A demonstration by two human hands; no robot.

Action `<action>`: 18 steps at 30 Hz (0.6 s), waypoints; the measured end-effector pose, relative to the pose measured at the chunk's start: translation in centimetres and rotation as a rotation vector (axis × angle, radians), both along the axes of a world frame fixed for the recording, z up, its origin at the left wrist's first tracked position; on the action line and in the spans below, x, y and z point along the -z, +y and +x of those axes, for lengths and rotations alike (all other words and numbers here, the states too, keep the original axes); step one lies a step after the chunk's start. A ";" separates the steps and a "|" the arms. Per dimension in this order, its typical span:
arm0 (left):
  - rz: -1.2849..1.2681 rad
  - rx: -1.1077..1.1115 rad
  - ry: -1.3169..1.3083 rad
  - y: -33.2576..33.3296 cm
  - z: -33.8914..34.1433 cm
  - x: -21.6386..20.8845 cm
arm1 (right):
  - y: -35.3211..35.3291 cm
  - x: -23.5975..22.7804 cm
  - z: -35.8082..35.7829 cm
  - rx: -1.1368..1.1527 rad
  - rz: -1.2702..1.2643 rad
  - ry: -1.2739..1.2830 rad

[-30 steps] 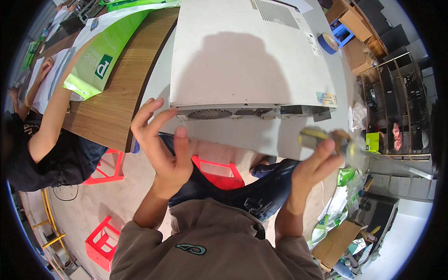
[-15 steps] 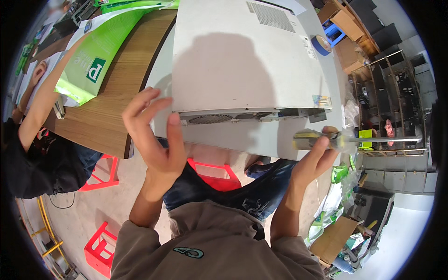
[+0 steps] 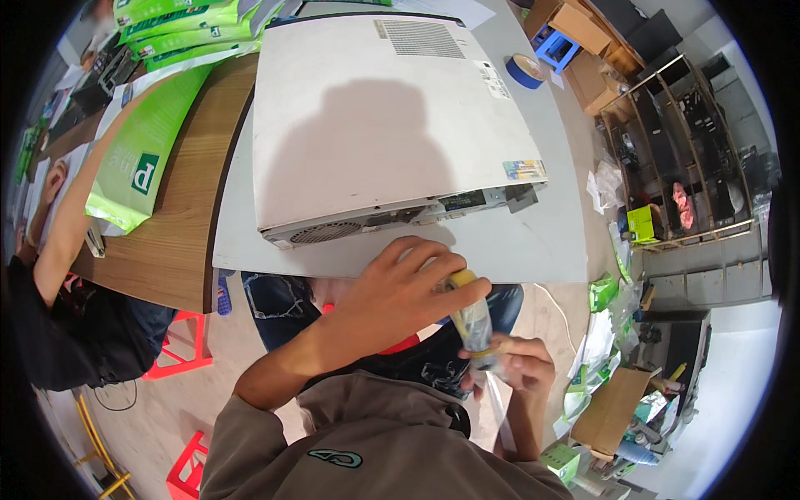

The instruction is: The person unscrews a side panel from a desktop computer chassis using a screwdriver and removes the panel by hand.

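Note:
A screwdriver (image 3: 476,327) with a clear and yellow handle is in front of my chest, its metal shaft slanting down toward me. My left hand (image 3: 408,279) is closed around the butt of the handle. Lower down, the fingers of my right hand (image 3: 523,367) pinch the handle's collar where the shaft begins. Beyond my hands, a white computer case (image 3: 333,83) lies flat on the grey table (image 3: 550,233). Its narrow side with a round fan grille (image 3: 325,233) faces me, and my shadow falls across the top. The screwdriver is apart from the case.
A roll of blue tape (image 3: 524,72) is on the table's right side. Green packages (image 3: 192,25) are stacked at the back left. At the left, another person's arm (image 3: 71,217) rests by a wooden table (image 3: 179,200). A metal rack (image 3: 683,150) stands at the right.
My left hand has left the case's near left corner and taken hold of the screwdriver handle. My right hand has come down and inward, turning the shaft from pointing right to pointing toward me.

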State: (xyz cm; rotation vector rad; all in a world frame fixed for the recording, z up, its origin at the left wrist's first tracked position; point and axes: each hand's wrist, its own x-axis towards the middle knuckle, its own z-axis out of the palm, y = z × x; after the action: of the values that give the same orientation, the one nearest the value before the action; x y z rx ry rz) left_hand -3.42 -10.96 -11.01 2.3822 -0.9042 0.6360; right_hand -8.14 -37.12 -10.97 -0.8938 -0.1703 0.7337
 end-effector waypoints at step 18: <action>-0.205 0.035 0.169 -2.4 1.1 1.5 | 1.0 -0.7 -5.4 0.003 -0.377 0.111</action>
State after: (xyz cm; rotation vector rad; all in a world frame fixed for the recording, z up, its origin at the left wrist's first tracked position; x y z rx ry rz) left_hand -2.29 -13.31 -12.49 2.1949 -0.7683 0.4808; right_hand -13.49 -36.07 -10.27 -1.2066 0.0713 0.8255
